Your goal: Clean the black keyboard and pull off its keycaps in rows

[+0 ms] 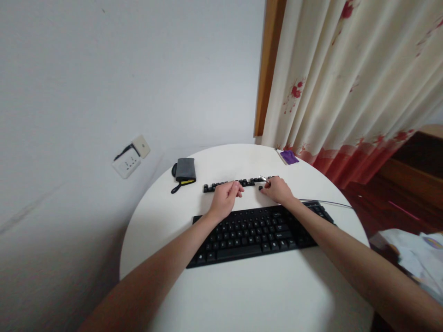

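Note:
A black keyboard [256, 235] lies across a round white table [242, 290]. Behind it runs a row of loose black keycaps [221, 185]. My left hand [226, 197] rests curled on the table with its fingertips touching that row. My right hand [278, 189] is closed around a small metal tool [264, 179] whose tip sits over a keycap at the row's right end.
A grey pouch with a black strap [184, 171] lies at the table's back left. A purple object [289, 157] sits at the back edge by the floral curtain [346, 83]. A wall socket [129, 159] is on the left wall. A cable [325, 202] leaves the keyboard rightward.

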A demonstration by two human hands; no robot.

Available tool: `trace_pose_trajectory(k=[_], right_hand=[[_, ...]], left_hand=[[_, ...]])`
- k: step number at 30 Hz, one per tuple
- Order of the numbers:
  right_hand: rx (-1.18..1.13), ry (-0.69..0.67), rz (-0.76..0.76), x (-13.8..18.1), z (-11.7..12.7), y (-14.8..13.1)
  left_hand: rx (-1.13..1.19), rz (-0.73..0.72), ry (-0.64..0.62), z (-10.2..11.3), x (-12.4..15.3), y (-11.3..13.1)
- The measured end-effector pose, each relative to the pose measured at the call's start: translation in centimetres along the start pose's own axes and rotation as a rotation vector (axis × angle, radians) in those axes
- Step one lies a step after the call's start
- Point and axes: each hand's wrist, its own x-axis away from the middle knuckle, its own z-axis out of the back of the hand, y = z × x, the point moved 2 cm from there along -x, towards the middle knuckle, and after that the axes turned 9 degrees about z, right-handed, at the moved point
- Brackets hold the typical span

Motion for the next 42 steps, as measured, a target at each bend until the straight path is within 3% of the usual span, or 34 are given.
trace_pose_trajectory(k=[17,42], right_hand=[[0.035,0.017,-0.058,-1.6,-1.0,-1.5],[-0.026,0.050,-0.046,-1.7,-1.0,-1.4]], left_hand=[[0.010,-0.001,-0.039,0.0,0.2,0.1],[-0.050,0.024,-0.067,-0.1,0.3,0.0]])
